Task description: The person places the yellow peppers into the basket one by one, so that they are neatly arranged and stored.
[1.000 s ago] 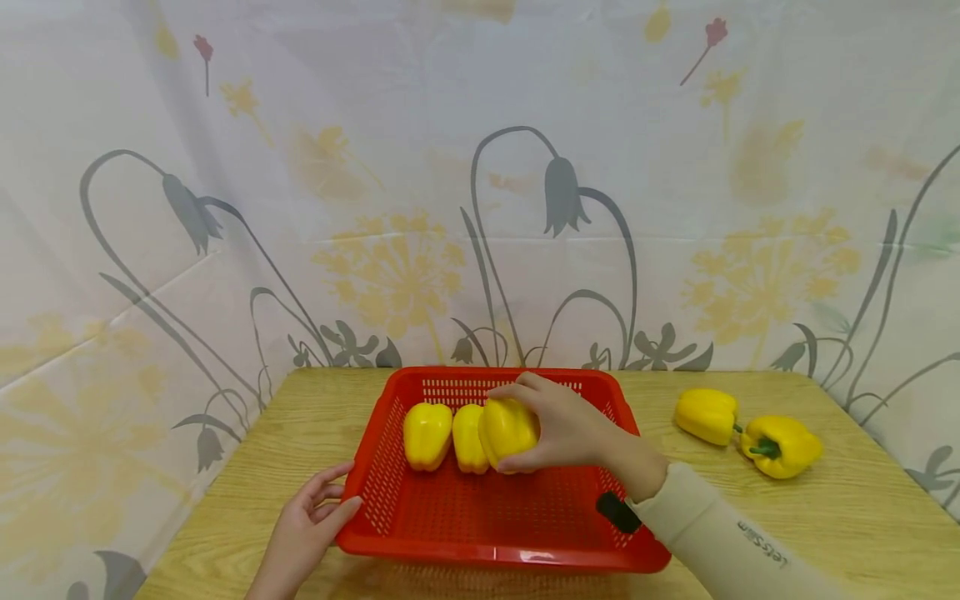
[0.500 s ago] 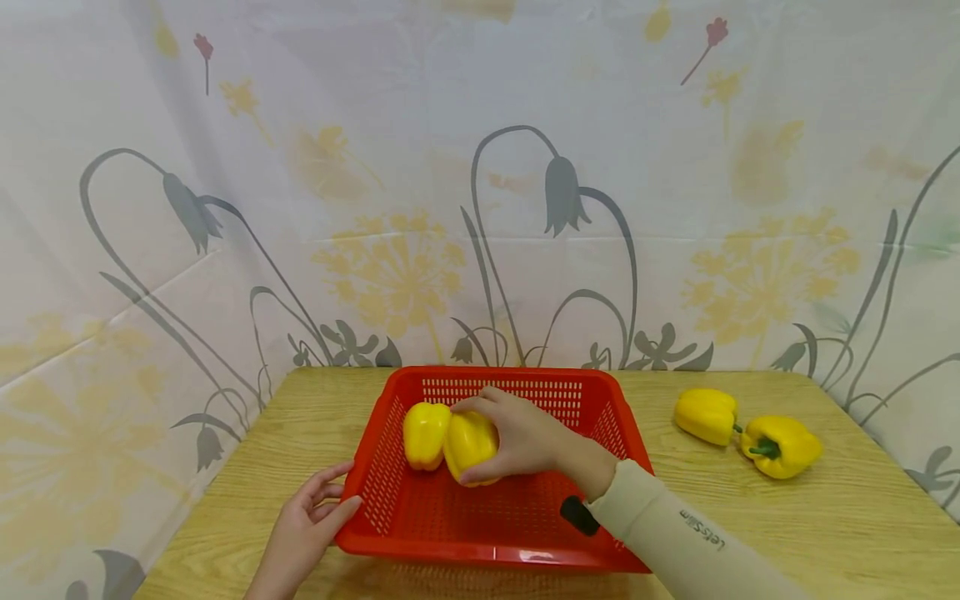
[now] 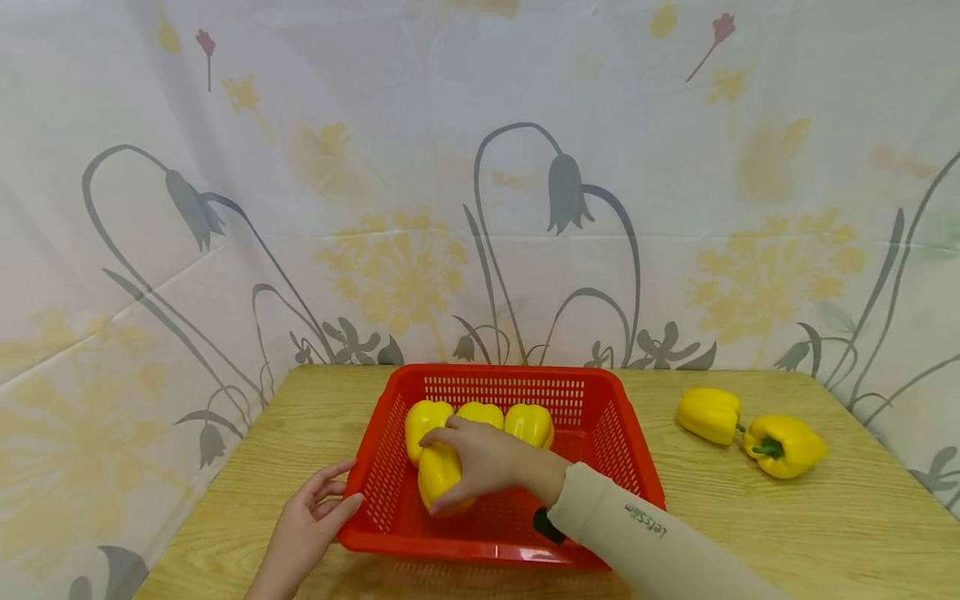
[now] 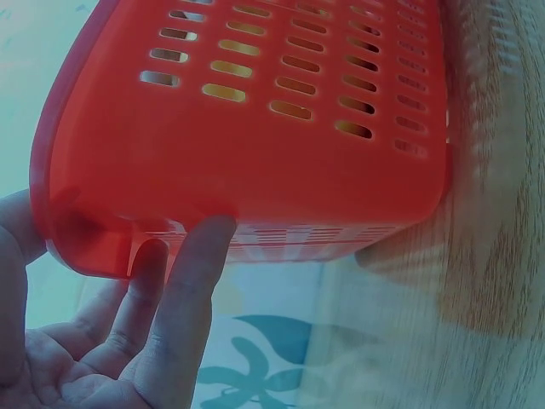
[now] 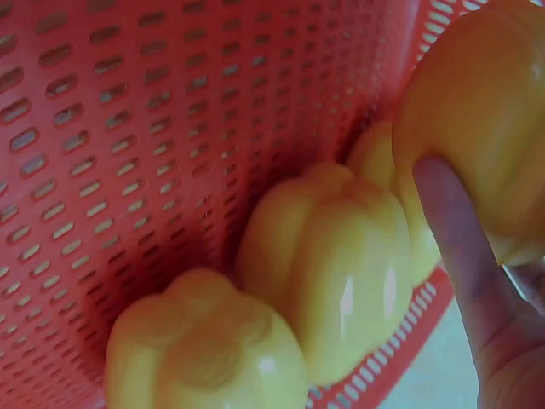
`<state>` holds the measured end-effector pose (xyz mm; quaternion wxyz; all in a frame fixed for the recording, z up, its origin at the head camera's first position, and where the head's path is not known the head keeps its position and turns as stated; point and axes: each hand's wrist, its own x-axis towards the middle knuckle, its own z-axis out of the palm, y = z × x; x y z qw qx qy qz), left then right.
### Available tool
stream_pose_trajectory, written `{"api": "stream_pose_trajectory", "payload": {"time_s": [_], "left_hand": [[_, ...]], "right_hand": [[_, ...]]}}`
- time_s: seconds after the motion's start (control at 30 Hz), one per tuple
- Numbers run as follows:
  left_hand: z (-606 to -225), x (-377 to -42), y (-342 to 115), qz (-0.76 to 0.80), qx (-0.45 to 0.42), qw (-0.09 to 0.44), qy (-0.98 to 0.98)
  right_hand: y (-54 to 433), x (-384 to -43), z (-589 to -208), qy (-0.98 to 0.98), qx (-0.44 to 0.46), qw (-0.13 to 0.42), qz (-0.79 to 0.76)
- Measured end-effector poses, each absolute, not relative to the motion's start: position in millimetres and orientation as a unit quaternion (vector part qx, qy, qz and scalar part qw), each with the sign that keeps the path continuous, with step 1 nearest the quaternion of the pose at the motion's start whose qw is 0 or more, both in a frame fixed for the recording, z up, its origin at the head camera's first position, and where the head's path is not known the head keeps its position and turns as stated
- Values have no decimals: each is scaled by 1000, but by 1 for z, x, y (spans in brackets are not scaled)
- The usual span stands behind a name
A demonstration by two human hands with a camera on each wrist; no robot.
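Observation:
In the head view my right hand point(image 3: 487, 458) grips a yellow bell pepper point(image 3: 438, 475), thumb on its near side, inside the red perforated basket point(image 3: 517, 553). Behind it three more yellow bell peppers stand along the basket's back: a left one point(image 3: 427, 421), a middle one point(image 3: 480, 412) partly covered by the hand, and a right one point(image 3: 528, 423). The right wrist view has a finger pressed against the held pepper point(image 5: 477, 111), with the others below it. My left hand point(image 3: 311, 517) holds the basket's left rim, its fingers against the outer wall point(image 4: 255, 170).
Two yellow bell peppers with green stems, one farther back point(image 3: 708, 415) and one nearer point(image 3: 783, 447), lie on the wooden table point(image 3: 750, 533) right of the basket. A flower-printed sheet point(image 3: 480, 208) hangs behind and beside the table.
My right hand has moved left and nearer to me with the pepper, over to the basket's left part. The right pepper in the back row now shows. My left hand stays at the rim.

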<state>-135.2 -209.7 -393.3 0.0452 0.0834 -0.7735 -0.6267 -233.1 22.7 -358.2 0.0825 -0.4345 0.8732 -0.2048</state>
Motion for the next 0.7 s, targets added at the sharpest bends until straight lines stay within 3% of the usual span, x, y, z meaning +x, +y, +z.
{"api": "stream_pose_trajectory", "payload": {"time_s": [0.53, 0.7], "left_hand": [[-394, -136, -209, -632, 79, 43, -770], [-394, -135, -210, -629, 84, 46, -771]], "right_hand": [[13, -238, -373, 858, -446, 176, -182], [11, -241, -374, 840, -476, 165, -202]]}}
